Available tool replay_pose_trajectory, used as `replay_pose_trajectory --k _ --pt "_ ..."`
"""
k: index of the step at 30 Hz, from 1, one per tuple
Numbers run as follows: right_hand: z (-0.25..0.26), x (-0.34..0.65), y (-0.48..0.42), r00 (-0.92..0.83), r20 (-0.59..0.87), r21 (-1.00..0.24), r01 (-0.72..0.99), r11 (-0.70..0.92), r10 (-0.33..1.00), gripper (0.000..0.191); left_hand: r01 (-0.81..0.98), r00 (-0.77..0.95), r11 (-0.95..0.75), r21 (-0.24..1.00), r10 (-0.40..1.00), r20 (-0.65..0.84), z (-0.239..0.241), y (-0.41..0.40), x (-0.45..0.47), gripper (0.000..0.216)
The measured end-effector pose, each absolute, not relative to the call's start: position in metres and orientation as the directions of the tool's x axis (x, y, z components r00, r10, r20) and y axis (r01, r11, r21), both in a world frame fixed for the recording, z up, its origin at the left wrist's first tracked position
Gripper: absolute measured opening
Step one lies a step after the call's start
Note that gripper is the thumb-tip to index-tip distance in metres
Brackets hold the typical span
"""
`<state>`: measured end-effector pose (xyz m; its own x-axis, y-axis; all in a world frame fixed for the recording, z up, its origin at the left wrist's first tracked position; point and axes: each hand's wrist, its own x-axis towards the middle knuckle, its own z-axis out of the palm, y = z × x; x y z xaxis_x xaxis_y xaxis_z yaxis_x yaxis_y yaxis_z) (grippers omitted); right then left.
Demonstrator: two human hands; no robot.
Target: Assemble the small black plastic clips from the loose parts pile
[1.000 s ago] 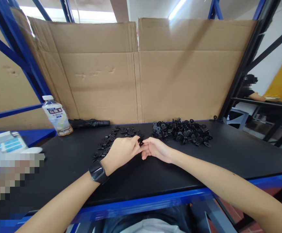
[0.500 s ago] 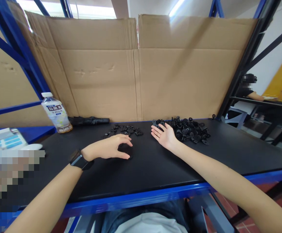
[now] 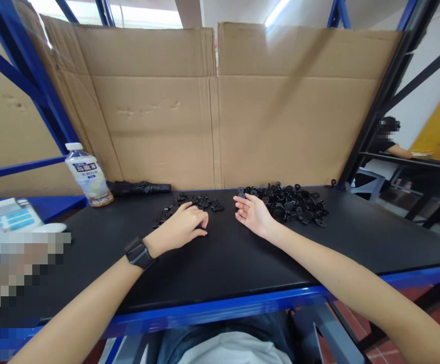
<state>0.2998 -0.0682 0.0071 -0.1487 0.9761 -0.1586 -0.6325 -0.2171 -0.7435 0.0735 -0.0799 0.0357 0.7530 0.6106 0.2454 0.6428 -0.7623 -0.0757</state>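
Head-camera view, looking forward and down, of a work bench set in a blue steel shelving frame [image 3: 26, 86], with large creased sheets of brown corrugated cardboard [image 3: 280, 126] standing along its far edge. The matte black bench top [image 3: 265, 263] ends at a blue metal front rail [image 3: 212, 314]. Well beyond the bench's right end sits a co-worker [image 3: 385, 144], one arm resting on a dark shelf. Near the far left corner stand a clear plastic drink bottle with a blue-and-white label [image 3: 88, 174] and, just to its right, a folded black umbrella [image 3: 138, 188]. A white computer mouse [image 3: 49, 228] lies near the left edge. Two groups of small black plastic disc-shaped parts lie along the far edge: a flat, loose scatter [image 3: 189, 205] left of centre and a denser heap [image 3: 284, 202] right of centre. The left hand [image 3: 182, 227], with a black smartwatch [image 3: 139, 253] on its wrist, is curled with its fingers down at the near side of the scatter; whether it pinches a part cannot be told. The right hand [image 3: 253, 215] lies palm up, fingers loosely spread and empty, just before the heap's left end. The hands are apart.
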Motion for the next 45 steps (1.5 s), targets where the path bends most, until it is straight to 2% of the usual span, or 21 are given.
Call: replay_pose_trajectory --k 2,6,8,11,16,22,32,39,45 --pt "0.007 0.296 -0.073 -0.212 -0.137 -0.833 -0.505 -0.228 0.968 0.024 0.670 0.711 -0.738 -0.079 0.607 0.356 0.035 -0.079 0.075 0.010" --pt "0.006 0.282 -0.090 -0.431 -0.052 -0.957 -0.238 -0.169 0.901 0.029 0.698 0.563 -0.714 0.050 0.592 0.577 0.039 -0.084 0.081 0.019" --pt "0.006 0.275 -0.098 -0.520 -0.021 -0.973 -0.185 -0.137 0.854 0.035 0.670 0.580 -0.742 0.020 0.541 0.609 0.039 -0.088 0.086 0.025" --pt "0.005 0.268 -0.105 -0.606 0.023 -0.967 -0.214 -0.136 0.795 0.039 0.619 0.675 -0.778 -0.105 0.459 0.578 0.036 -0.094 0.093 0.030" --pt "0.002 0.268 -0.101 -0.620 0.016 -0.939 -0.279 -0.201 0.785 0.037 0.599 0.732 -0.781 -0.179 0.443 0.518 0.032 -0.100 0.099 0.034" --pt "-0.003 0.269 -0.099 -0.626 0.074 -0.944 -0.294 -0.147 0.777 0.034 0.564 0.790 -0.770 -0.298 0.399 0.465 0.034 -0.104 0.101 0.034" --pt "0.001 0.267 -0.103 -0.616 0.053 -0.959 -0.252 -0.133 0.786 0.036 0.528 0.835 -0.722 -0.446 0.348 0.426 0.028 -0.104 0.103 0.028" --pt "-0.001 0.266 -0.102 -0.617 0.059 -0.973 -0.212 -0.094 0.785 0.035 0.495 0.854 -0.720 -0.486 0.303 0.422 0.022 -0.102 0.108 0.020" --pt "-0.006 0.264 -0.100 -0.594 0.064 -0.981 -0.184 -0.058 0.802 0.032 0.469 0.868 -0.687 -0.555 0.242 0.434 0.019 -0.104 0.109 0.023"
